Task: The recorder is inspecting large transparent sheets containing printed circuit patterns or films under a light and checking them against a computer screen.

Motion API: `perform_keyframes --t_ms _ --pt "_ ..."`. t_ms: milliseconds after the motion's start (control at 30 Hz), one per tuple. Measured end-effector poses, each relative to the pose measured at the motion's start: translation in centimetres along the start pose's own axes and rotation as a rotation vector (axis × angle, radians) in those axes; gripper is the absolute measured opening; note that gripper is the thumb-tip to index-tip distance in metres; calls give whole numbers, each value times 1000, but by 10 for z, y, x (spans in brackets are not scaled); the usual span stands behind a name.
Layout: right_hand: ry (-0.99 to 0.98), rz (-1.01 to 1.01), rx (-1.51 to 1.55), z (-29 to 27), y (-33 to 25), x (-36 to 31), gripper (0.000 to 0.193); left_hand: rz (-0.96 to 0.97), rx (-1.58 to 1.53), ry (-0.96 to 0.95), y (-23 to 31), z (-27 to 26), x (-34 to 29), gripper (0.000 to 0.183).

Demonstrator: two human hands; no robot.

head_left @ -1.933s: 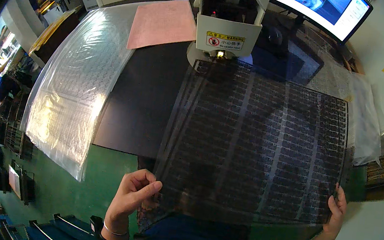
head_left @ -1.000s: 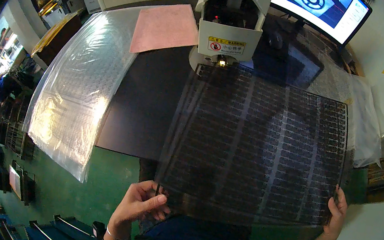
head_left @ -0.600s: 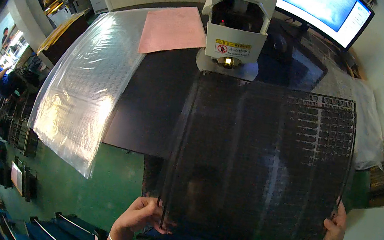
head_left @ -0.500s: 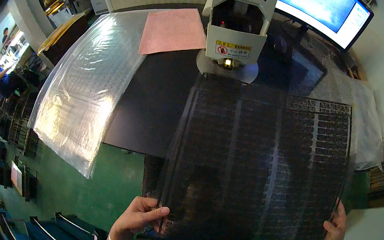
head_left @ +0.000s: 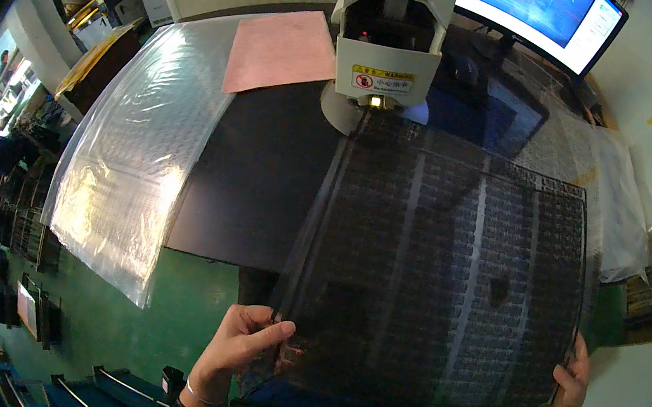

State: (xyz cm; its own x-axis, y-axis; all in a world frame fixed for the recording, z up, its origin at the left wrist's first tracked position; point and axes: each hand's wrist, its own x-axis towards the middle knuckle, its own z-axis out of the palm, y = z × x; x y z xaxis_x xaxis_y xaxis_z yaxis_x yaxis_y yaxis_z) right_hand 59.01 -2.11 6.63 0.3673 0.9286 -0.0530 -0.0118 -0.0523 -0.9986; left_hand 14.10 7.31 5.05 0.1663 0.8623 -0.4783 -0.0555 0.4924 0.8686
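Note:
A large, dark see-through film sheet (head_left: 432, 277), patterned with rows of small marks and pale stripes, spans the space between my hands. My left hand (head_left: 244, 342) pinches its near left edge between thumb and fingers. At the near right edge, my right hand (head_left: 571, 378) grips it, thumb on top. The sheet's far part lies over the black table (head_left: 253, 185), and its far left corner reaches under the head of a white-grey machine (head_left: 387, 66) with a small lit lamp. Its near part overhangs the table edge.
Clear plastic-covered sheets (head_left: 137, 152) lie on the table's left, with a pink sheet (head_left: 285, 52) behind. A lit monitor (head_left: 544, 18) and a mouse (head_left: 466, 69) are at the back right. Plastic wrapping (head_left: 622, 203) hangs at the right edge. Racks and a seated person are far left.
The film sheet has turned slightly, its far left corner now under the machine head. My left hand has moved up a little. The monitor picture has changed, and the view has shifted slightly.

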Motion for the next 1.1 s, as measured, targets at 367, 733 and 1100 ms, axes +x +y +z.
perform_keyframes --t_ms 367,733,1100 --pt "-109 24 37 -5 -1 5 77 7 -3 1 -3 -3 10 17" --pt "-10 5 28 -3 3 9 79 57 36 -10 -5 -5 15 24" --pt "-12 28 97 12 -10 8 79 79 6 -23 -8 -5 18 25"
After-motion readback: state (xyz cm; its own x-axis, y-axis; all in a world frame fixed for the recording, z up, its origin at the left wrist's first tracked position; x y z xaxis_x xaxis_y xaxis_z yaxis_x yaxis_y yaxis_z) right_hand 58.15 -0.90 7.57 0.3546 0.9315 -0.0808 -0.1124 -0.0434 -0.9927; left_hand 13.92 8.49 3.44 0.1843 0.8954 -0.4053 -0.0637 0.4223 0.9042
